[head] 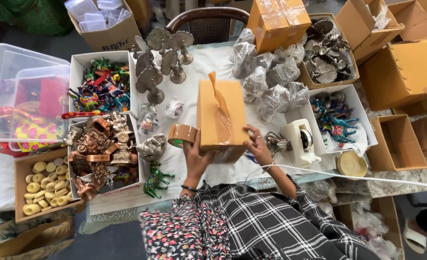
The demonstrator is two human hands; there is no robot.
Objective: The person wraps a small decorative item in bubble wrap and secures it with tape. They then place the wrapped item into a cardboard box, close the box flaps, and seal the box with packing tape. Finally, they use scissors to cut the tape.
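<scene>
So the person had a tan cardboard box (221, 118) sitting on the white-covered table (208, 62), right in front of them, long axis running straight away from their body. Both hands were on the near end of it. The left hand (194, 156) was wrapped around the near-left corner and looked like it was also pinching a roll of brown packing tape (181, 135) that sat touching the box's left side. The right hand (257, 144) was pressed on the near-right edge, fingers curled over it, gripping the box rather than loose. A strip of tape (220, 108) ran lengthwise down the box top, with a loose end sticking up at the far end. So the tape line lay dead ahead of both hands, the left one closer to the roll. Just right of the box stood a white tape dispenser (301, 142); to its left, a tray of copper-coloured figurines (102, 154).
</scene>
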